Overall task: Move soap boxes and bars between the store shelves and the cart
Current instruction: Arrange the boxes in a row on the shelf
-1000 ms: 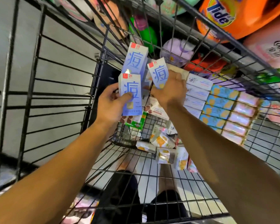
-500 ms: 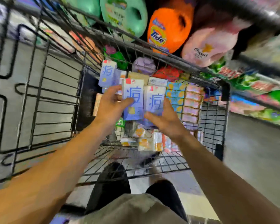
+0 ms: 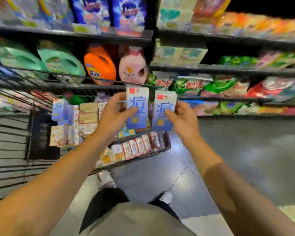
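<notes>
Carry step: left hand (image 3: pixel 113 116) and right hand (image 3: pixel 182 119) each pinch an upright pale-blue cardboard soap box (image 3: pixel 137 108) (image 3: pixel 163 110) above black wire cart (image 3: pixel 46 82), probably shelf-bound; next needs a free shelf slot.

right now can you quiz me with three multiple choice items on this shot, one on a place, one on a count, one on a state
1. Where is the orange Tide jug?
A. on a shelf behind the cart
B. inside the cart
C. on the floor

2. How many blue soap boxes are held up in the hands?
A. one
B. two
C. four

3. What is the right hand doing?
A. hanging open
B. pushing the cart
C. gripping a blue soap box

Answers:
1. A, the jug sits on the shelf beyond the cart's far rim.
2. B, the left hand holds the left blue soap box and the right hand holds the right blue soap box.
3. C, its thumb and fingers wrap that box's edges.
</notes>
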Tool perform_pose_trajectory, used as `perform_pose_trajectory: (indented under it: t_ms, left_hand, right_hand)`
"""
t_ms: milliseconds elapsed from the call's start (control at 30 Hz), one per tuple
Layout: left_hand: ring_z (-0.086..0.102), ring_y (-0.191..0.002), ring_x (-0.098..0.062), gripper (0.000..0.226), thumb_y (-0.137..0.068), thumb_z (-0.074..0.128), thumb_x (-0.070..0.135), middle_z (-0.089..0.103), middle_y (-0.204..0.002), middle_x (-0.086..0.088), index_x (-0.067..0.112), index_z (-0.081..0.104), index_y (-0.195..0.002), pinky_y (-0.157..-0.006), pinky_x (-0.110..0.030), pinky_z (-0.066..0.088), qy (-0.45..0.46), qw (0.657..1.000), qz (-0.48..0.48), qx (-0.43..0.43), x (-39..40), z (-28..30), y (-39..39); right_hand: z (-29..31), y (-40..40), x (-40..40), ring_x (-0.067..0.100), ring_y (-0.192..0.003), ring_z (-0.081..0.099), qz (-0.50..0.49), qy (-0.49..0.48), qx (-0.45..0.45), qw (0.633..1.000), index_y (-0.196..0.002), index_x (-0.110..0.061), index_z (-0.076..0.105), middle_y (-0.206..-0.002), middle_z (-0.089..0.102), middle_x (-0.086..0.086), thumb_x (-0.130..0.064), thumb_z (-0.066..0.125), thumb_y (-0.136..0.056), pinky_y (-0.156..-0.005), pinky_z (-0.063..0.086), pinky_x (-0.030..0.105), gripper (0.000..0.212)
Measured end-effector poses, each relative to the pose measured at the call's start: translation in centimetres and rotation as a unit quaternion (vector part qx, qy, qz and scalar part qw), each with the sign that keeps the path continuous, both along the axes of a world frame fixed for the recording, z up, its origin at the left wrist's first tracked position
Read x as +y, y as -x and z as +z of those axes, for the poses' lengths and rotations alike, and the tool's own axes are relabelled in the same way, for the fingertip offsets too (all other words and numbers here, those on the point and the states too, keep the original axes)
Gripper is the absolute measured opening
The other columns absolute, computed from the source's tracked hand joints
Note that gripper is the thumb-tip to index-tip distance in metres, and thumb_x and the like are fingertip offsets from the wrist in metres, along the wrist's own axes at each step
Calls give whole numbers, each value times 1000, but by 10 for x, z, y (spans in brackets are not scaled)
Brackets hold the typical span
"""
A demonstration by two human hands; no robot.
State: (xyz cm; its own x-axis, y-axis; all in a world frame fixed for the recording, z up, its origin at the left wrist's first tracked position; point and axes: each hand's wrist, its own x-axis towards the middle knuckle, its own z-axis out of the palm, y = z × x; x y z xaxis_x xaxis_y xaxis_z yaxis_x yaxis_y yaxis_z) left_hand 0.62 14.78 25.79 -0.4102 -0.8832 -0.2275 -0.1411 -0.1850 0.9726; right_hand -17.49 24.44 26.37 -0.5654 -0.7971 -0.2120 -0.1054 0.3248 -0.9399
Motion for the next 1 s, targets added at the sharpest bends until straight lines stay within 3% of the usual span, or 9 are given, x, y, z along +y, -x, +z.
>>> perform_pose_trajectory:
  t_ms: [133,200,333,533,667,800,1000]
  left_hand:
    - [65,-98,-18,41,-85,67,-6,68,-113,-13,11,55,-120,-84,-32,54,65,997,-39,16,44,48,67]
    - [66,-98,-12,44,-84,67,-7,69,-112,-7,13,56,-122,-83,-32,55,102,993,-52,22,61,74,101]
    - [65,-98,-12,43,-86,69,-1,68,-108,1,23,54,-118,-80,-34,56,195,979,-60,21,82,129,165]
    - [60,-102,-9,44,-89,70,13,63,-115,6,23,55,-129,-90,-33,51,316,948,-46,6,92,200,241]
    - [59,-96,0,38,-90,69,12,64,-110,8,18,57,-126,-84,-29,52,360,932,-41,30,87,240,280]
    - [59,-86,8,31,-85,73,11,63,-96,17,22,60,-112,-77,-20,51,396,918,1,30,69,275,315]
    - [61,-92,7,33,-85,74,15,66,-102,14,22,60,-114,-74,-9,47,463,884,11,61,32,325,367]
  right_hand:
    - [45,75,63,4,-97,68,-11,44,37,998,-109,-24,61,-106,71,-6,3,64,-90,-84,54,22,33]
    - [70,110,89,-3,-95,66,-12,69,65,995,-110,-25,61,-105,70,-10,1,63,-90,-81,53,17,33]
    - [118,174,127,8,-106,65,-40,112,127,985,-120,-24,60,-113,69,-7,-6,65,-91,-90,55,29,34]
    - [184,246,148,12,-113,60,-49,160,192,967,-131,-22,57,-122,65,-5,-16,66,-95,-96,53,33,38]
    - [222,282,143,7,-108,60,-56,193,226,953,-128,-26,58,-116,64,-10,-18,66,-95,-89,51,24,34]
    - [251,316,126,4,-102,63,-75,222,228,945,-126,-23,60,-114,67,-9,-16,67,-94,-82,56,26,34]
    - [287,365,91,-2,-97,64,-87,255,253,929,-125,-26,61,-112,68,-11,-17,67,-94,-68,53,14,34]
